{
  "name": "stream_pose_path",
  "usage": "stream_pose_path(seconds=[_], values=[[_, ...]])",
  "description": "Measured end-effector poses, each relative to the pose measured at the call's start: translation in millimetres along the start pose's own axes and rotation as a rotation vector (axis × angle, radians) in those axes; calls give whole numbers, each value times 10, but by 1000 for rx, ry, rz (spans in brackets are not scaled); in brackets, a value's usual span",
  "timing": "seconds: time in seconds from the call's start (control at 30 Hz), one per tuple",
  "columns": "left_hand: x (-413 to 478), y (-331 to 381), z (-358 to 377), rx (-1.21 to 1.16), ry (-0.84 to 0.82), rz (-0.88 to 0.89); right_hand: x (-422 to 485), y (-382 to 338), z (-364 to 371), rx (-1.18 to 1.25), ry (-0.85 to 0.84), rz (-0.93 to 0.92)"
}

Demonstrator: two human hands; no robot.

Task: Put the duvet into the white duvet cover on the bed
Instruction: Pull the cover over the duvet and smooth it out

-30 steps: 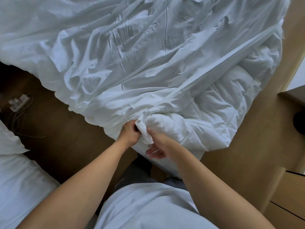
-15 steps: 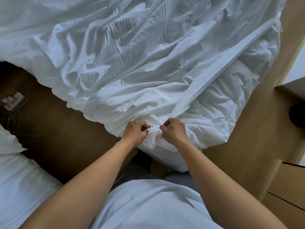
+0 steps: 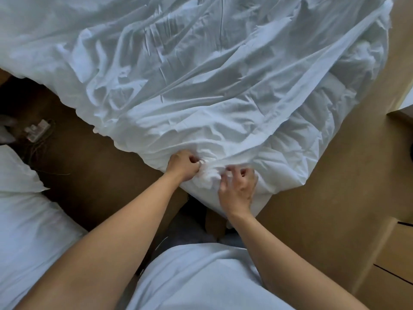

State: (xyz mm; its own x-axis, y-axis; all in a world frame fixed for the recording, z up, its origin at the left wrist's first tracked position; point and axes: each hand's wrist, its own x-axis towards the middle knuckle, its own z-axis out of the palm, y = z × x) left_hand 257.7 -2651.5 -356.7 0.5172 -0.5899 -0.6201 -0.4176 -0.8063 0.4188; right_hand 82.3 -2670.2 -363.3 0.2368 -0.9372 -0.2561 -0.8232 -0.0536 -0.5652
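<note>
- Clearly at the near corner of the bed, both hands worked on one bunched knot of white cloth.
- left hand (image 3: 183, 165): grip closed tight, fingers curled, pinching the gathered corner of the duvet cover (image 3: 178, 63).
- right hand (image 3: 238, 190): just beside the left, fingers bent and spread over the same bunch, thumb touching it; blurred, so I could not tell whether its grip held cloth or only rested on it.
- Duvet cover lay crumpled across most of the bed, its hemmed edge running diagonally from upper right down to the hands.
- duvet (image 3: 312, 135): puffy, partly under the cover, with its right side exposed past the hem and hanging over the bed corner.
- floor (image 3: 89, 171): brown, left of the bed; a power strip (image 3: 36, 130) with thin cables lay on it near the left edge.
- white bedding (image 3: 26, 220) filled the lower left.
- wooden drawer unit (image 3: 397, 253) stood at the right edge.
- Person's pale shirt (image 3: 196, 276) showed at the bottom, between the forearms.
</note>
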Motion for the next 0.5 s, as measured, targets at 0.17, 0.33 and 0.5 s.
stream_pose_path(seconds=[0.17,0.33,0.5], values=[[-97,166,-87,76,38,9,116,-186,24,-101,-145,-500],[-117,220,-123,141,54,27,130,-86,14,-24,-259,-560],[-53,206,-190,139,-46,20,45,-50,5,-185,-326,-634]])
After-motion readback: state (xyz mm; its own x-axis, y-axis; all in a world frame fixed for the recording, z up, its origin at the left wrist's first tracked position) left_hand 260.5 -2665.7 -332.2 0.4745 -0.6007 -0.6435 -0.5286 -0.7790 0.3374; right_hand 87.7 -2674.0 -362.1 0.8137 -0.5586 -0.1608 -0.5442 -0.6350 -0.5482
